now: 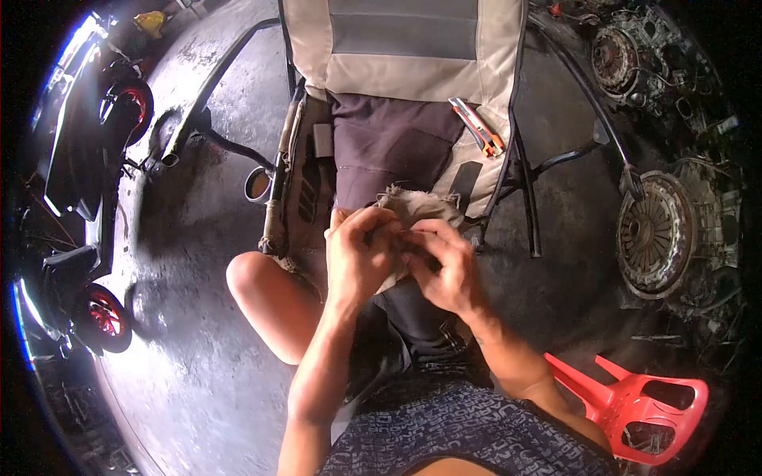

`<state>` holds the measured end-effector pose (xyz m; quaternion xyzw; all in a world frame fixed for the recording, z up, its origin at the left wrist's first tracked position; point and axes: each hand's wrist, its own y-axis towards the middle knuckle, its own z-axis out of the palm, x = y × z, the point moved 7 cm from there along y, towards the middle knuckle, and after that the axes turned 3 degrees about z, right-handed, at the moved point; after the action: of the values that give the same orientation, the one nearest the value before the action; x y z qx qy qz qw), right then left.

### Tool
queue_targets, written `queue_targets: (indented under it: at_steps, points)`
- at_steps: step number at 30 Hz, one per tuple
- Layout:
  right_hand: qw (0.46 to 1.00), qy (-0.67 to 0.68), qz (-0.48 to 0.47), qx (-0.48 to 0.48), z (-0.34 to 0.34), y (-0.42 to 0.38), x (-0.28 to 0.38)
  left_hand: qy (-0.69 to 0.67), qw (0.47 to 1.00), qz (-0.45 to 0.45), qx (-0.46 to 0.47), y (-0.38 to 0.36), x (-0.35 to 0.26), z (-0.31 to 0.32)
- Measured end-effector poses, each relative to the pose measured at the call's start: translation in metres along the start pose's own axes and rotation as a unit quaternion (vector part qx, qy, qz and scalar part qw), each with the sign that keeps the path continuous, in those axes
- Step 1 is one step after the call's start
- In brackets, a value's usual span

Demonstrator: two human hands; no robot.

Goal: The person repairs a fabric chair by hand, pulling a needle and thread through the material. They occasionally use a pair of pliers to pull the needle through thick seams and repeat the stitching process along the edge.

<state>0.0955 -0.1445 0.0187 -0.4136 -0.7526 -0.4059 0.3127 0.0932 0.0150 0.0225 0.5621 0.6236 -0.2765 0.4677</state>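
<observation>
Both hands (405, 258) pinching frayed fabric (417, 208), no legible writing

Head camera (fisheye) looks steeply down, close over hands (401, 258).

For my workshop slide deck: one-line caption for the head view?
Both hands, left hand and right hand, pinch a frayed fabric edge of a car seat; utility knife lies on it.

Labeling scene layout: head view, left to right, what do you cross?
Scooter with red wheels → bare knee → left hand → right hand, both hands pinching frayed fabric → utility knife on the seat cover → red plastic chair → clutch disc.
</observation>
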Motion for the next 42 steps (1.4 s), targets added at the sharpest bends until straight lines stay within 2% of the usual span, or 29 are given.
queue_targets:
  at_steps: [1,3,4,7,8,11,12,13,15,16,18,19,20,21,22,23,25,26,27,29,30,32,34,35,36,39,40,41,42]
  points:
    - [0.999,0.022,0.025,0.012,-0.003,0.005,0.0,0.026,0.999,0.034,-0.003,0.001,-0.005,-0.002]
    - [0.999,0.011,-0.011,-0.03,-0.006,0.018,0.006,0.078,0.992,0.103,-0.01,0.004,-0.013,-0.006]
    - [0.999,0.012,-0.021,-0.037,-0.006,0.023,0.007,0.049,0.993,0.109,-0.009,0.004,-0.014,-0.007]
    - [0.999,0.01,-0.036,-0.022,-0.004,0.034,0.013,-0.05,0.996,0.048,-0.053,-0.002,-0.006,-0.015]
    - [0.999,0.009,-0.042,-0.007,-0.002,0.037,0.013,-0.144,0.985,-0.001,-0.092,-0.008,0.007,-0.016]
    - [0.997,0.014,-0.078,0.024,0.0,0.044,0.02,-0.22,0.969,-0.112,-0.018,-0.026,0.039,-0.003]
    - [0.995,0.018,-0.091,0.036,0.002,0.045,0.023,-0.128,0.987,-0.095,-0.013,-0.03,0.036,-0.005]
    - [0.995,0.021,-0.093,0.044,0.005,0.045,0.023,-0.156,0.98,-0.125,-0.008,-0.034,0.038,-0.003]
    - [0.993,0.026,-0.099,0.062,0.009,0.047,0.023,-0.192,0.976,-0.096,-0.027,-0.03,0.042,0.001]
    - [0.992,0.013,-0.101,0.081,0.011,0.047,0.019,-0.242,0.96,-0.137,-0.018,-0.03,0.049,0.005]
    - [0.989,0.113,-0.002,0.094,0.014,0.048,0.003,-0.339,0.916,-0.212,0.002,-0.033,0.055,0.01]
    - [0.981,0.161,0.05,0.099,0.016,0.045,-0.007,-0.332,0.92,-0.207,-0.001,-0.034,0.054,0.01]
    - [0.951,0.257,0.142,0.094,0.023,0.036,-0.031,-0.323,0.925,-0.2,-0.003,-0.033,0.054,0.011]
    - [0.934,0.308,0.166,0.075,0.025,0.032,-0.037,-0.313,0.93,-0.192,-0.003,-0.03,0.054,0.013]
    - [0.958,0.255,0.113,0.068,0.025,0.034,-0.032,-0.304,0.937,-0.17,-0.01,-0.03,0.058,0.016]
    - [0.976,0.202,0.062,0.059,0.025,0.034,-0.026,-0.302,0.932,-0.198,0.0,-0.029,0.058,0.016]
    - [0.974,0.207,0.075,0.061,0.027,0.032,-0.024,-0.297,0.919,-0.257,0.027,-0.03,0.056,0.013]
    - [0.973,0.209,0.075,0.06,0.027,0.036,-0.022,-0.355,0.905,-0.234,0.011,-0.03,0.057,0.014]
    - [0.951,0.263,0.153,0.047,0.027,0.03,-0.039,-0.346,0.912,-0.223,0.01,-0.03,0.059,0.015]
    - [0.936,0.305,0.173,0.021,0.026,0.027,-0.046,-0.329,0.923,-0.201,0.003,-0.027,0.059,0.017]
    - [0.968,0.23,0.097,0.033,0.024,0.032,-0.034,-0.303,0.938,-0.17,0.001,-0.027,0.056,0.015]
    - [0.994,0.075,-0.056,0.048,0.025,0.037,-0.007,-0.31,0.928,-0.203,0.028,-0.029,0.062,0.017]
    - [0.973,0.201,0.105,0.031,0.024,0.028,-0.04,-0.323,0.917,-0.226,0.052,-0.029,0.063,0.016]
    - [0.948,0.261,0.183,0.024,0.026,0.024,-0.05,-0.307,0.927,-0.209,0.047,-0.027,0.061,0.014]
    - [0.94,0.302,0.162,0.005,0.025,0.024,-0.048,-0.29,0.936,-0.194,0.04,-0.026,0.059,0.015]
    - [0.989,0.135,-0.048,0.033,0.03,0.035,-0.008,-0.239,0.949,-0.203,0.039,-0.032,0.061,0.014]
    - [0.976,0.218,-0.013,0.025,0.033,0.037,-0.009,-0.231,0.949,-0.21,0.032,-0.033,0.059,0.011]
    - [0.954,0.281,0.096,0.032,0.03,0.036,-0.028,-0.224,0.951,-0.213,0.025,-0.03,0.056,0.007]
    - [0.932,0.34,0.123,0.023,0.024,0.039,-0.037,-0.246,0.945,-0.214,0.031,-0.027,0.054,0.007]
